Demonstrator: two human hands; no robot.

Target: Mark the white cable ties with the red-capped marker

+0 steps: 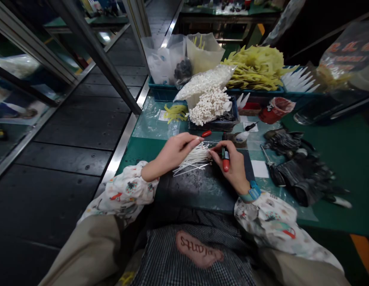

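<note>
Over dark matting point(196, 194), a marker point(225, 154) points red end bodyward.

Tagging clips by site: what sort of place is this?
Likely a factory assembly line: slatted, conveyor-like track beside a green bench, blue bins of parts, a pile of white sticks.

on our desk point(351, 194), sticks point(192, 162) lie between our left hand point(176, 149) and right hand point(235, 166), a filled tray point(213, 127) behind them, a card point(259, 169) to the right.
</note>
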